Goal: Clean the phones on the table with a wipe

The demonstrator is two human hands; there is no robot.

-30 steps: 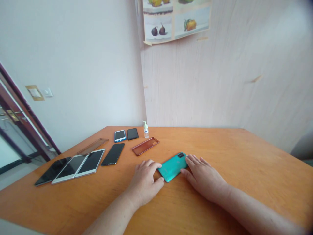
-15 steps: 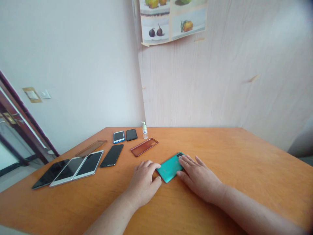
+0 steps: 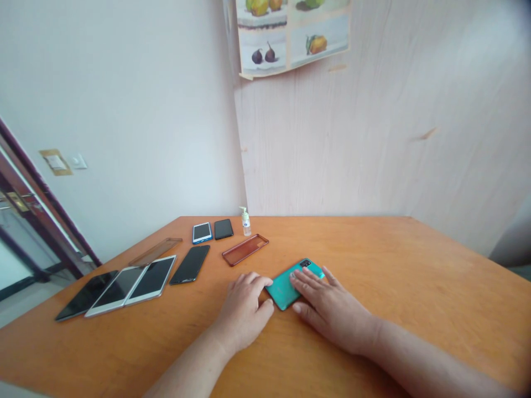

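**Teal phone lying between two hands**

The teal phone (image 3: 286, 284) is laid back-up on the table (image 3: 415, 265), long axis slanting away to the right. It is covered by the flat, spread right hand (image 3: 327, 307); its near-left end is touched by the loosely curled left hand (image 3: 244, 309).

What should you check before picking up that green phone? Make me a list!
1. Left hand touching the flat teal-green phone: ok.
2. Right hand resting on the phone: ok.
3. Phone lying flat on the orange wooden table: ok.
4. Brown see-through phone case apart from the phone: ok.
5. Screen side undamaged: cannot tell, it faces down.
6. Fingers curled under the phone's edges: not ok.
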